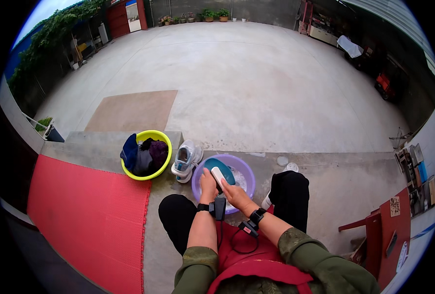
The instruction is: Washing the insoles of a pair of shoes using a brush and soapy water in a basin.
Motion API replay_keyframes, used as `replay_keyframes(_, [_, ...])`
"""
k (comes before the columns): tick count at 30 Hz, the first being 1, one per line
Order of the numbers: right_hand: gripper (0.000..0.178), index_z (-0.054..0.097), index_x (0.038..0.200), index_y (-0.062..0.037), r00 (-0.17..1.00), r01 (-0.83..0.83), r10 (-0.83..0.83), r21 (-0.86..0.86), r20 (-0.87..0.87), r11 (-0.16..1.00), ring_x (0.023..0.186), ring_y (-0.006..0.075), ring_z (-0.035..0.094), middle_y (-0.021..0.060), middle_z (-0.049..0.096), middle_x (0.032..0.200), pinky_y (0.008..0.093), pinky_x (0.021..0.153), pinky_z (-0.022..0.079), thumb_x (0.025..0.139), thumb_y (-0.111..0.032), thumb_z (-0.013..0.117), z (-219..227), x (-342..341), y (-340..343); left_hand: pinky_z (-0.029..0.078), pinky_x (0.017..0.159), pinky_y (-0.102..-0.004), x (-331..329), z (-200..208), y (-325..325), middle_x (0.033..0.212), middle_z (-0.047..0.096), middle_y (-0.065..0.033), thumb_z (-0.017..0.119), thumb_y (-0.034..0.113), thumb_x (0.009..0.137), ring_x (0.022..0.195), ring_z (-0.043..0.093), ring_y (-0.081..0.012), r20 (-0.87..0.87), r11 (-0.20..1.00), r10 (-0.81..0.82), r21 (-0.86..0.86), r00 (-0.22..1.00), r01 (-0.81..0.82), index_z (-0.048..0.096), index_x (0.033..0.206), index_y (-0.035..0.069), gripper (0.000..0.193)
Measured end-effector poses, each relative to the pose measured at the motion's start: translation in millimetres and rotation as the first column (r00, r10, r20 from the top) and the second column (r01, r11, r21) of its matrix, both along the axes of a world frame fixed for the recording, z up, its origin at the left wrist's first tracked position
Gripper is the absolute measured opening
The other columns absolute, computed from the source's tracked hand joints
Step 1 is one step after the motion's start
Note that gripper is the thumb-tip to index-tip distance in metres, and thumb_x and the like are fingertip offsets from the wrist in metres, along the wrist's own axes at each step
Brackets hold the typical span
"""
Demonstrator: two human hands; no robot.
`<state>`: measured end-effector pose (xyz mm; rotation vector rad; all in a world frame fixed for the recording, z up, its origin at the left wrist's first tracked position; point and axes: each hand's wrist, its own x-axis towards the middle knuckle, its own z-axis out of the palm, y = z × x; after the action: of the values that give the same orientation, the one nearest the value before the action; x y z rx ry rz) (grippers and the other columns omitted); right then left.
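Note:
A purple basin (249, 172) with suds in it stands on the concrete between my knees. Over it my right hand (238, 196) is closed around a white oblong brush (219, 176), whose bristles are hidden. Close beside it my left hand (208, 187) has its fingers curled; a dark edge shows between the hands, but what it grips cannot be made out. Behind the brush a teal rounded thing (220, 165), perhaps a washboard or small bowl, leans inside the basin. To the left of the basin a pair of white sneakers (187, 159) stands on the concrete.
A yellow-green basin (169, 156) of dark clothes (144, 158) sits farther left, by a red mat (90, 210). Small white round lids (291, 167) lie near my right knee. A dark red wooden stool (369, 230) stands at the right. Concrete yard stretches ahead.

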<state>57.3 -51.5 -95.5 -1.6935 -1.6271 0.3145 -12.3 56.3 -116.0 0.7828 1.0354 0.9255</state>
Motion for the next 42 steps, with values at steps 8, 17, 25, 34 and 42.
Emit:
replay_keyframes(8, [0.038, 0.038, 0.113, -0.0074, 0.993, -0.089, 0.093, -0.051, 0.067, 0.995, 0.065, 0.0372, 0.049, 0.0227, 0.051, 0.07, 0.0422, 0.057, 0.039, 0.077, -0.014, 0.045, 8, -8, 14, 0.044, 0.063, -0.0316, -12, -15, 18, 0.089, 0.05, -0.0139, 0.027, 0.034, 0.085, 0.077, 0.053, -0.0215, 0.095, 0.997, 0.073, -0.043, 0.993, -0.07, 0.041, 0.097, -0.006, 0.044])
replay_keyframes(17, [0.039, 0.037, 0.114, -0.0069, 0.997, 0.072, -0.074, -0.064, -0.024, 0.995, 0.066, 0.0371, 0.05, 0.0224, 0.052, 0.072, 0.0419, 0.056, 0.039, 0.076, -0.013, 0.046, 1, 14, 27, 0.04, 0.069, -0.0323, -2, -2, 8, 0.097, 0.048, -0.0205, 0.029, 0.037, 0.084, 0.082, 0.051, -0.0249, -0.19, 0.998, 0.062, -0.015, 0.98, -0.066, 0.04, 0.101, -0.01, 0.052])
replay_keyframes(25, [0.043, 0.033, 0.117, -0.0071, 0.976, 0.214, -0.217, -0.084, -0.02, 0.973, 0.063, 0.0314, 0.054, 0.0199, 0.054, 0.071, 0.0358, 0.055, 0.041, 0.077, -0.016, 0.046, -23, 51, 7, 0.041, 0.058, -0.0325, 0, -4, 7, 0.091, 0.05, -0.018, 0.028, 0.041, 0.084, 0.077, 0.052, -0.0238, -0.216, 0.998, 0.039, 0.053, 0.976, -0.028, 0.04, 0.102, -0.007, 0.052])
replay_keyframes(34, [0.063, 0.02, 0.123, -0.0115, 0.086, 0.157, -0.305, -0.29, -0.948, 0.944, 0.039, 0.0071, 0.035, 0.0051, 0.047, 0.064, 0.0205, 0.034, 0.028, 0.071, -0.014, 0.056, 8, 21, 13, 0.043, 0.074, -0.0357, -1, 1, 2, 0.098, 0.049, -0.0149, 0.028, 0.036, 0.085, 0.088, 0.05, -0.0253, 0.17, 0.998, 0.034, -0.054, 0.985, -0.026, 0.038, 0.105, -0.005, 0.046])
replay_keyframes(42, [0.041, 0.033, 0.106, -0.0091, 0.052, 0.262, -0.169, -0.15, -0.984, 0.953, 0.037, 0.0065, 0.033, 0.0002, 0.039, 0.059, 0.0193, 0.031, 0.029, 0.069, -0.002, 0.048, 30, 38, 24, 0.043, 0.072, -0.0377, 18, 21, -23, 0.093, 0.051, -0.0139, 0.042, 0.033, 0.081, 0.081, 0.052, -0.0254, 0.574, 0.953, -0.095, -0.183, 0.813, 0.241, 0.042, 0.1, 0.0, 0.038])
